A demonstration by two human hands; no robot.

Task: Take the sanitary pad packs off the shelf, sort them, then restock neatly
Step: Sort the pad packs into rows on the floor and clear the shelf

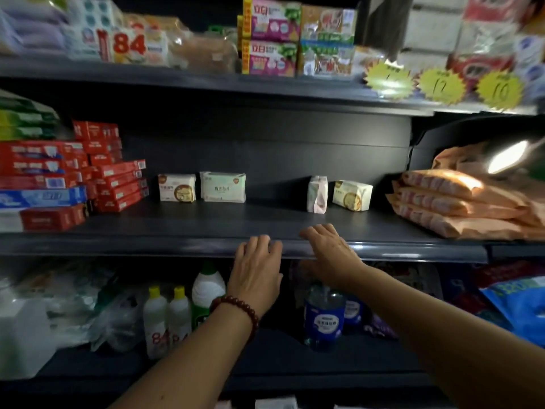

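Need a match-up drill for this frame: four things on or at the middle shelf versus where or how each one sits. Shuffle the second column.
Things
1. pale green pack
2. pink-white pack
3. red boxes
4. left hand

Places or states
A. stacked at the left end of the middle shelf
B. stands on end, taller than wide
C. fingers at the shelf's front edge
D. right beside the leftmost cream pack

Pairs: 1-D, 2-B, 3-A, 4-C
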